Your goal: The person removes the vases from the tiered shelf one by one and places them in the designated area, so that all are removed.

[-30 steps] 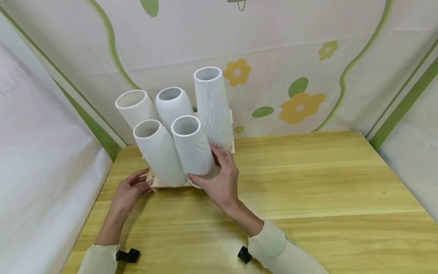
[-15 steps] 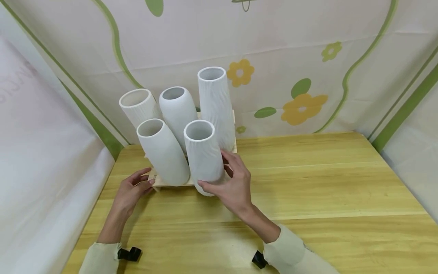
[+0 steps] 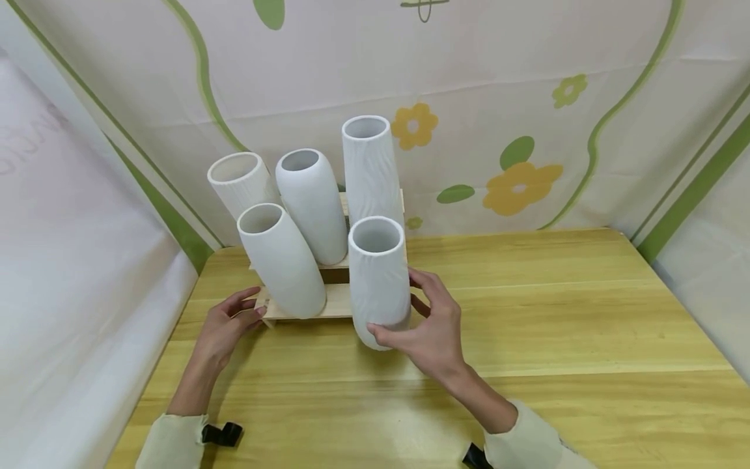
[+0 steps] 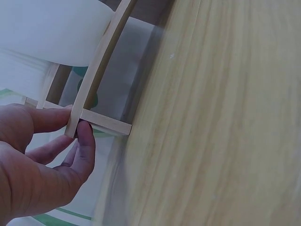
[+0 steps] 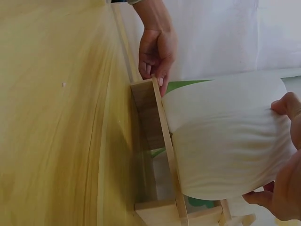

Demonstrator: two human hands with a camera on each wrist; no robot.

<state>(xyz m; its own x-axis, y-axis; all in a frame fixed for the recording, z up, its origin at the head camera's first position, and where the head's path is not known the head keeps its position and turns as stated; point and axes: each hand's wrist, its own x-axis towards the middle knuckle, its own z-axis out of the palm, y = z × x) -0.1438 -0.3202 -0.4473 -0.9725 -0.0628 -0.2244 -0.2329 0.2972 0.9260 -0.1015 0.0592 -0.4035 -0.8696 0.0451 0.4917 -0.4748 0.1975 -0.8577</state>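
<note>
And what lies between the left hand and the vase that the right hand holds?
In the head view, another white vase stands between them on the wooden front board, with bare board to its right.

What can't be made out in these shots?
Head: base of tall vase, hidden by held vase.
Head: base of rear-left vase, hidden by front-left vase.
Head: lettering at left, too faint to read.
Right wrist: part of right hand, cut off by right edge.
</note>
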